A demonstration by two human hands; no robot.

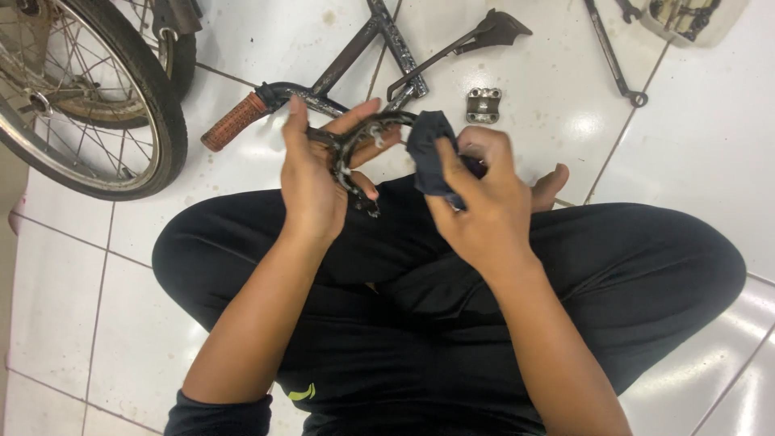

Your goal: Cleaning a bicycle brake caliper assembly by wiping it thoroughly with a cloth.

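Person seated cross-legged on white tiled floor (694,161), black trousers. Left hand (311,182) closed around a dark, curved metal bicycle part (355,141), likely a brake caliper, held above the lap; thumb and fingers wrap its lower arm. Right hand (484,202) closed on a bunched dark cloth (432,153), pressed against the right end of the part. Behind the hands on the floor: handlebar with orange-brown grip (234,121), touching dark frame tubes (387,36). Small grey metal clamp block (483,105) lies just right of the tubes. Spoked wheel (89,105) with black tyre at upper left. Long thin tool (615,60) at upper right.
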